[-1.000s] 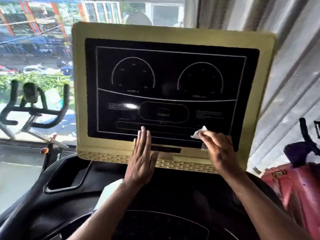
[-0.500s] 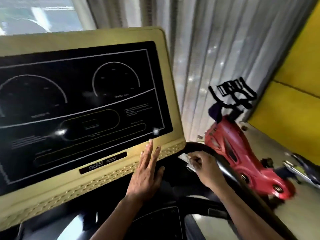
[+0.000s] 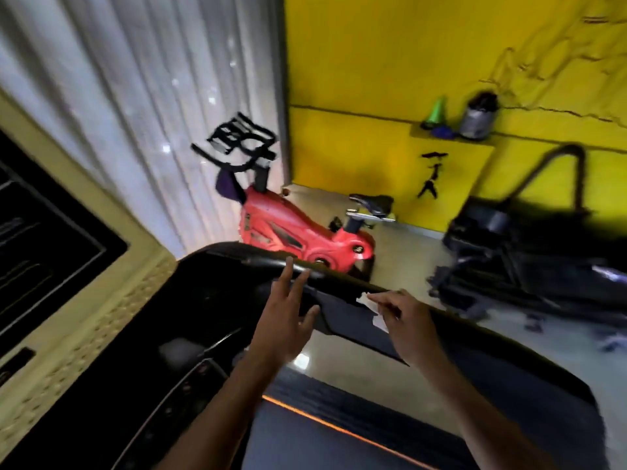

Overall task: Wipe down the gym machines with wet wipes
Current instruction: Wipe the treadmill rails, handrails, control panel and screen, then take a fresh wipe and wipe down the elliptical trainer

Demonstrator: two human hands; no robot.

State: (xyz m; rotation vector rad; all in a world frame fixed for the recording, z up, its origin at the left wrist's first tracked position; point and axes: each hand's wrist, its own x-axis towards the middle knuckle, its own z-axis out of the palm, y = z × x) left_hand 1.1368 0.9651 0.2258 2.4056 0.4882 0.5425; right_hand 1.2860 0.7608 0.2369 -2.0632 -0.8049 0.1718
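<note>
- The step in hand seems to be the wiping of the treadmill's right handrail (image 3: 339, 281), the black curved bar that runs from the console toward the lower right.
- The right hand (image 3: 405, 322) pinches a small white wet wipe (image 3: 369, 305) between thumb and fingers; the wipe lies on or just at the handrail, but the blur does not let me say if it presses flat.
- The left hand (image 3: 288, 320) holds nothing. Its fingers (image 3: 288, 269) are straight and a little spread, with the tips at the upper edge of the same bar, left of the wipe.
- The console screen (image 3: 51, 232) with its pale yellow frame stands at the left edge of the view, apart from both hands.
- A red exercise bike (image 3: 288, 232) stands behind the handrail near the curtain, and it appears not yet touched.
- The next move probably calls for sliding the wipe along the bar with steady pressure, while the left hand gives support.
</note>
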